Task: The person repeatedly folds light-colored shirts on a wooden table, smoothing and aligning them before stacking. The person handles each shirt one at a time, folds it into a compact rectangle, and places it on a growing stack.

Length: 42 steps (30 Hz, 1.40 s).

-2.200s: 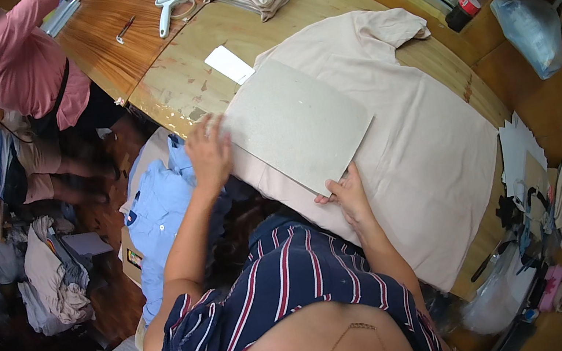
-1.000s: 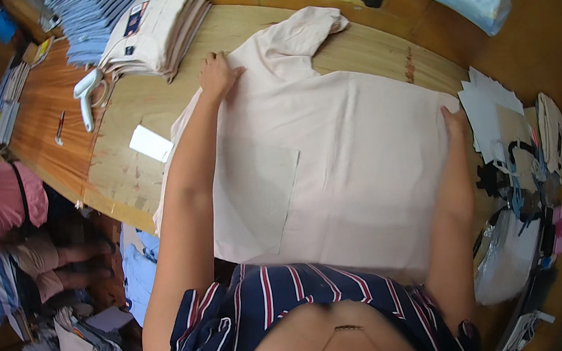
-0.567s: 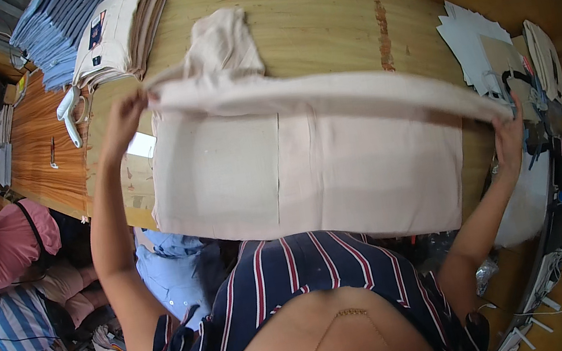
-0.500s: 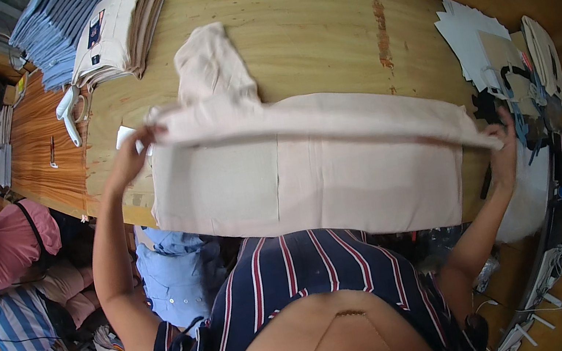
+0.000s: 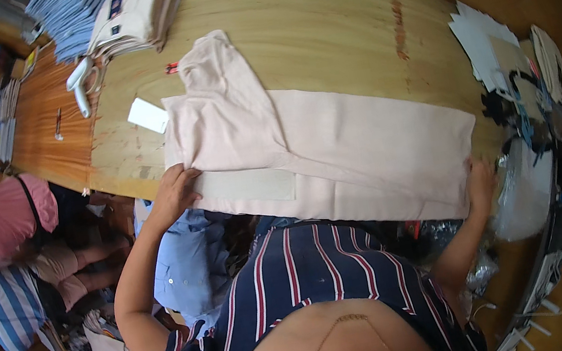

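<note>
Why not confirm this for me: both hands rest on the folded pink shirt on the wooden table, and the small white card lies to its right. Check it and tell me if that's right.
Not quite. In the head view the small white card lies to the left of the folded pink shirt, not its right. The rest holds: the left hand and right hand rest on the shirt's ends, on the wooden table.

pale pink shirt point(image 5: 335, 144), tan wooden table point(image 5: 315, 21)

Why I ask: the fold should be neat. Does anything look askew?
One sleeve of the pink shirt sticks out past the folded band, toward the stacked clothes. The left hand and right hand press the ends.
</note>
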Motion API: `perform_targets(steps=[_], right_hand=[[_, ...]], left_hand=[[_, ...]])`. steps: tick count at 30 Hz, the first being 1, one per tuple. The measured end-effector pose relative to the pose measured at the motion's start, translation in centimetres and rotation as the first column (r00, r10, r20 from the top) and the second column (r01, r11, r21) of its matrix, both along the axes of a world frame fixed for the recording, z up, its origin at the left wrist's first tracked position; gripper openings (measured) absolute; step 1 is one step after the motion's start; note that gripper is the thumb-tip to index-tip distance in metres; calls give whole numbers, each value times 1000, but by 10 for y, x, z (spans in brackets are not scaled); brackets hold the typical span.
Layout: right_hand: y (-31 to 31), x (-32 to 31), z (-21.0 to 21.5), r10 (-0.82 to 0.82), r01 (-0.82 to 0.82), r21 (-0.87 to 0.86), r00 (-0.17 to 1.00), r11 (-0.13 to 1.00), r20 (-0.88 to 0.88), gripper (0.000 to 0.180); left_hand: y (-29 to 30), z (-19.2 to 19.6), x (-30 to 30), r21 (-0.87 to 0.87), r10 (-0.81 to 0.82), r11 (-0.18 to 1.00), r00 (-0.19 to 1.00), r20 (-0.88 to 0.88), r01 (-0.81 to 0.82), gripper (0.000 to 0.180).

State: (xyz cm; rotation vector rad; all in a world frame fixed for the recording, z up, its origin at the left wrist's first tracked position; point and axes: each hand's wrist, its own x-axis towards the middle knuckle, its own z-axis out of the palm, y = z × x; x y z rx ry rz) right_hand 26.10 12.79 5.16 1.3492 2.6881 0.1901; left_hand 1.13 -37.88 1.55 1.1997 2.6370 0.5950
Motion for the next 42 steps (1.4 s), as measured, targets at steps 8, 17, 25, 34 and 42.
perform_targets(steps=[8, 17, 25, 34, 42], right_hand=[[-202, -316, -7, 858, -962, 258, -205, -88, -471, 26], [-234, -397, 11, 972, -987, 140, -45, -79, 229, 19], [-190, -270, 113, 950, -807, -533, -108, -256, -292, 36], [-262, -420, -22, 833, -996, -83, 38, -10, -552, 27], [-341, -431, -84, 817, -931, -73, 350, 358, -459, 22]], left_hand=[[-7, -3, 0, 68, 4, 998, 1000, -11, -3, 45], [-11, -7, 6, 93, 68, 994, 997, -28, -66, 45], [-16, -8, 3, 155, 132, 976, 983, 128, -152, 73], [-17, -19, 2, 121, 69, 990, 998, -2, -69, 58], [-24, -25, 13, 143, 159, 973, 977, 144, -179, 56]])
